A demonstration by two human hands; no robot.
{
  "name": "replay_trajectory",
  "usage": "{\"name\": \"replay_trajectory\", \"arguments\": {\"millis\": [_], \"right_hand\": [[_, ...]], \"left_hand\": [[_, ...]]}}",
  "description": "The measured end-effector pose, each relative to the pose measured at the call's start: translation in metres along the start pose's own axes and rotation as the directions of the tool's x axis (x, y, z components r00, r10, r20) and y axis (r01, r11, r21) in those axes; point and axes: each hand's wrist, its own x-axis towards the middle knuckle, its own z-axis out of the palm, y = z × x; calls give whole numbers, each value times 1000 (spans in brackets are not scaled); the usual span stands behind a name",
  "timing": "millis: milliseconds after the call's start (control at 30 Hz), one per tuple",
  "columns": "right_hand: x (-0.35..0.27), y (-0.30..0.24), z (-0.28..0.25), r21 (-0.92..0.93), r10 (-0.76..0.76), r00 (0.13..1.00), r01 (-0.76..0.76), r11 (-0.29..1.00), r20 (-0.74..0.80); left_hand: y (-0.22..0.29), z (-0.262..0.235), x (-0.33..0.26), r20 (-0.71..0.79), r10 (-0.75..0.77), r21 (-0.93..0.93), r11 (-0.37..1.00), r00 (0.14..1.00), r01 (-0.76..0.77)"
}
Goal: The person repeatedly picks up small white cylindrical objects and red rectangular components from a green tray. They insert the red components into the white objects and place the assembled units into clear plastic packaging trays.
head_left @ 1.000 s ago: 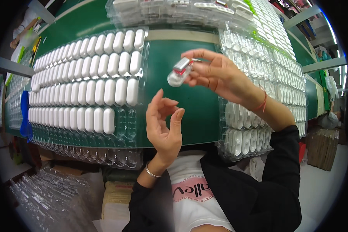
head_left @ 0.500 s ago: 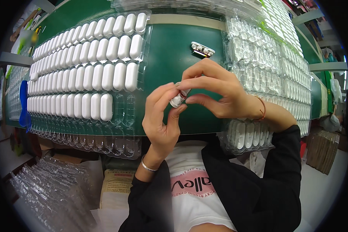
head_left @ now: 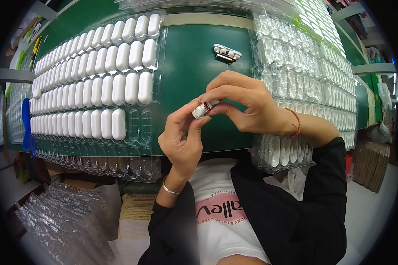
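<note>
My left hand and my right hand meet over the near part of the green table, pinching a small white plastic casing between thumbs and fingertips. Something red shows on the casing beside my right fingertips; the rest is hidden by my fingers. Farther off lies a white piece with rounded bumps and a dark, board-like underside, apart from both hands. To the left, rows of white oval cases sit in clear plastic trays.
Clear blister trays are stacked on the right, some holding white shells. A blue object hangs at the table's left edge. Below it, clear trays stand beside a printed sack. Brown cardboard stands at far right.
The casing has tilted between my fingers, so more of its white side and the red part shows. My hands stay together in nearly the same place. The view has shifted slightly.
</note>
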Motion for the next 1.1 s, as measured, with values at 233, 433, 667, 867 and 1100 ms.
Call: {"name": "replay_trajectory", "arguments": {"millis": [233, 433, 667, 867, 1100], "right_hand": [[-2, 3, 4, -197, -137, 983, 111, 974, -125], [-2, 6, 4, -316, -245, 952, 179, 932, -182], [0, 1, 0, -302, -237, 957, 179, 936, -168], [4, 8, -3, 32, -37, 999, 38, 999, -26], [8, 5, -5, 123, 78, 989, -93, 988, 122]], "left_hand": [[-5, 19, -1, -97, 32, -88, 995, 995, -40], [-4, 27, 3, -116, 41, -127, 990, 992, -56], [1, 24, 7, -101, 54, -166, 984, 993, -71], [11, 0, 12, 40, -84, -48, 995, 996, 86], [11, -8, 7, 67, -119, 46, 992, 991, 116]]}}
